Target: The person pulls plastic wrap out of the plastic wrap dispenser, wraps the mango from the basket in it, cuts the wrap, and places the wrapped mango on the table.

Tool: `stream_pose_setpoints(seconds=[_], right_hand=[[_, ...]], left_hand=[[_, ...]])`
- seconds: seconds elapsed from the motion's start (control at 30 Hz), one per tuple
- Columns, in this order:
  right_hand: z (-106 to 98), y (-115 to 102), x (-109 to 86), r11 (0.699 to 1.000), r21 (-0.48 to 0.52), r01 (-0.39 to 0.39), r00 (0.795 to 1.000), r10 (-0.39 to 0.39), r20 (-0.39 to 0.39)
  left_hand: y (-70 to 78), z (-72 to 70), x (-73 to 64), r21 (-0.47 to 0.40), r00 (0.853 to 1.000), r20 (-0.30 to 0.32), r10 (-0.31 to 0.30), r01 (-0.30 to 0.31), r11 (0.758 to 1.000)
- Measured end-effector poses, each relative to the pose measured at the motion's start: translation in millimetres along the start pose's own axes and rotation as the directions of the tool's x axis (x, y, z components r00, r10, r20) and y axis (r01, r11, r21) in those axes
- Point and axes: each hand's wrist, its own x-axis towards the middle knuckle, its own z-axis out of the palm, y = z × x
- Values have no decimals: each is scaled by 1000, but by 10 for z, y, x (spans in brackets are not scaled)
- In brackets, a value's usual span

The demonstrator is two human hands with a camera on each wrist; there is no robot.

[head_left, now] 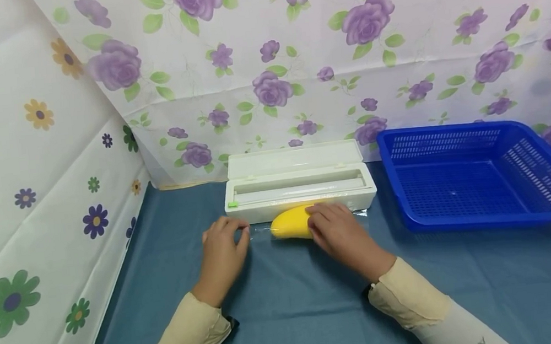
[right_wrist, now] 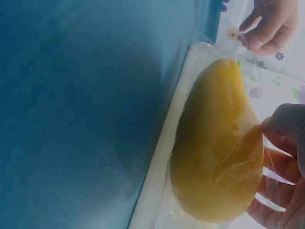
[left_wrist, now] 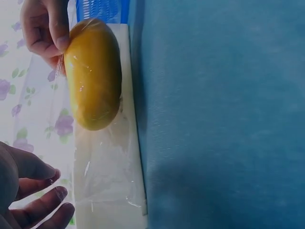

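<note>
A yellow mango (head_left: 290,223), wrapped in clear cling film (left_wrist: 107,167), is in front of a white film dispenser box (head_left: 302,194) with its lid raised. My right hand (head_left: 336,230) is at the mango's right part, pinching the film at its side; in the right wrist view the thumb touches the mango's edge and the other fingers show behind clear film. My left hand (head_left: 226,254) is left of the mango, apart from it. Its thumb and index fingertip pinch the film's left end, which stretches thinly toward the mango.
A blue plastic basket (head_left: 402,193) stands to the right of the box. Teal cloth (head_left: 299,313) covers the table. Flowered sheets (head_left: 244,58) hang behind and at the left. Inside the box lies a film roll (head_left: 302,190).
</note>
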Motion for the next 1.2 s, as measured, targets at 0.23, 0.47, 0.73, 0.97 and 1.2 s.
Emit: stream_pose_setpoints(seconds=[0.23,0.47,0.73,0.97,1.2], right_hand=[[-8,43,45,999,39,-13,1000,12,18],[-24,63,103,998,66,-20,999,18,32],[-80,69,190,995,82,-54,996,48,75],[-152,52,251,981,108,-159,974,138,180],[-194,85,317,953,184,-241,950,193,246]], left_hand=[[3,39,93,6,999,-29,-31,31,999],[96,6,103,-30,995,-87,-45,42,999],[544,-76,-130,19,976,-25,217,-216,976],[691,126,-216,27,945,137,296,-302,953],[751,251,-95,54,949,97,300,-306,951]])
